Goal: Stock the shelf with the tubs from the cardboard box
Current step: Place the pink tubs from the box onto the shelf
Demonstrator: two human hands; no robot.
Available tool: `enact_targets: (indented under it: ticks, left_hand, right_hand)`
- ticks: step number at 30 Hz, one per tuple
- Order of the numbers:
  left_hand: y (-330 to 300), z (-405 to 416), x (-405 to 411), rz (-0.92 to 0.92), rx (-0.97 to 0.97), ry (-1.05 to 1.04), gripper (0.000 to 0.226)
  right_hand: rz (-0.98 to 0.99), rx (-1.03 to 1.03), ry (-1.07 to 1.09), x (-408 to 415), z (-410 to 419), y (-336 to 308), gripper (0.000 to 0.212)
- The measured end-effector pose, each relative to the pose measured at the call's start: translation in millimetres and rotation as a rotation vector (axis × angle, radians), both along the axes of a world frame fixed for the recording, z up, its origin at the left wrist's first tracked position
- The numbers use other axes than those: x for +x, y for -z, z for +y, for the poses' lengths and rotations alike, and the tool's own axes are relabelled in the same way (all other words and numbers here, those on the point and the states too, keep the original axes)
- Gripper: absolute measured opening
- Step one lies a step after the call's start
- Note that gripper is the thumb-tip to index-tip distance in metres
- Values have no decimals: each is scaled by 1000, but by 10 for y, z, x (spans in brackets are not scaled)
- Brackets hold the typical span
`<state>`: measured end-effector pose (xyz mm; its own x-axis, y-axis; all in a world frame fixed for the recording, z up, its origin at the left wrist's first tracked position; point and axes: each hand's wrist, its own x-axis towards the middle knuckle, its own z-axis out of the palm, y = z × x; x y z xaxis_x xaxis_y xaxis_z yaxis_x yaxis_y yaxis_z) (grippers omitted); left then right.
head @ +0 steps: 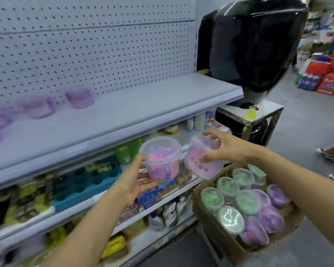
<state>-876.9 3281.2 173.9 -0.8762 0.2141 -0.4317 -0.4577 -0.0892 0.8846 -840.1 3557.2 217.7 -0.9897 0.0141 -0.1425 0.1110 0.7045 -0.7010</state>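
My left hand (137, 180) holds a clear tub of pink beads (161, 158) from below, thumb on its side, the tub upright. My right hand (227, 147) grips a second pink tub (196, 160), tilted with its printed label facing me. Both tubs hang in front of the lower shelves, just left of the cardboard box (218, 241). The box holds several green and purple tubs (247, 201). On the grey upper shelf (133, 110), several purple tubs (79, 97) stand in a blurred row at the back left.
Lower shelves (85, 182) are packed with bottles, boxes and a teal tray. A small metal table (258, 116) carrying a black-wrapped bulky thing stands past the shelf's right end. Someone's sandalled feet (332, 155) are in the aisle at the right. Stacked goods sit far right.
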Motion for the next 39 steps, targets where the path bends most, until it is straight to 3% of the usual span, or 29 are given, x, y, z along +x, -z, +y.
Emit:
enact_targets:
  ticks: [5,11,19,23,32,36,39]
  left_hand:
    - [-398,-972,-77,120,45,-153,25]
    - [-800,-2205,-282,228,-10,-314,27]
    - [-1016,-3471,-571,272,-84,-422,40]
    - [-986,-3764,-659,237,-76,-420,42]
    - [-888,-3974,-766,208,-27,-414,44]
    - [-891,-3916,-783,200,-14,-435,33]
    - [-894,-3872,-796,200,-13,-435,38]
  right_hand:
    - [109,31,-123,-464,-938,-337,84]
    - [219,-70,-246,-1084,-2169,-755,71]
    - [373,66,-345,-1912,-3564,-854,84]
    - [398,208,-380,-2209,-3984,-699,90]
    - [392,287,-471,-2608,-4299,-668,73]
    - [397,386,-540,-2689,-4331,-695,85]
    - [512,453,-630,-2572,-4248,-723,98]
